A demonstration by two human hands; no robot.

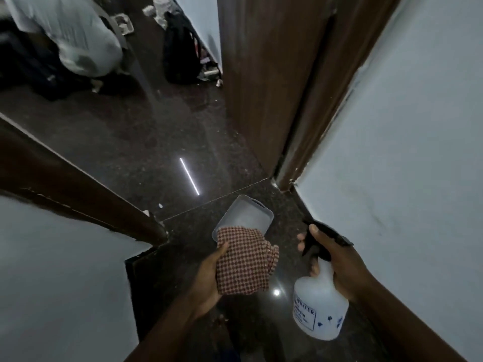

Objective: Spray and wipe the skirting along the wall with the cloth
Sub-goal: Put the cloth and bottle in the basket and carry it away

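The left hand (206, 278) grasps a red-and-white checked cloth (244, 259) in the near middle of the view. Its thumb lies on the cloth's left edge and the rest of the hand is curled underneath. The cloth's far edge overlaps a pale plastic tray (245, 211) - whether the tray is carried along with the cloth or lies on the floor cannot be told.

To the right, the right hand (339, 259) is clenched round the neck of a white spray bottle (320, 307). Its fingers (302, 242) wrap the front below the black trigger head, which points far and left. The bottle's body hangs tilted toward the near side, with blue print on its face. Bottle and cloth are near each other but apart.

The skirting (132, 288) shows as a dark band at the foot of the left wall (65, 270), near and left of the cloth hand, and neither hand touches it. Just beyond it stands a brown door frame (78, 189). On the right, a brown door (261, 87) stands beside the pale right wall (405, 152).

The floor (130, 142) is dark polished stone with a bright streak of light (189, 176) reflected on it. At the far end a black backpack (180, 53) leans against the wall - and to its left a person (78, 35) in a white top is bent over, blurred.
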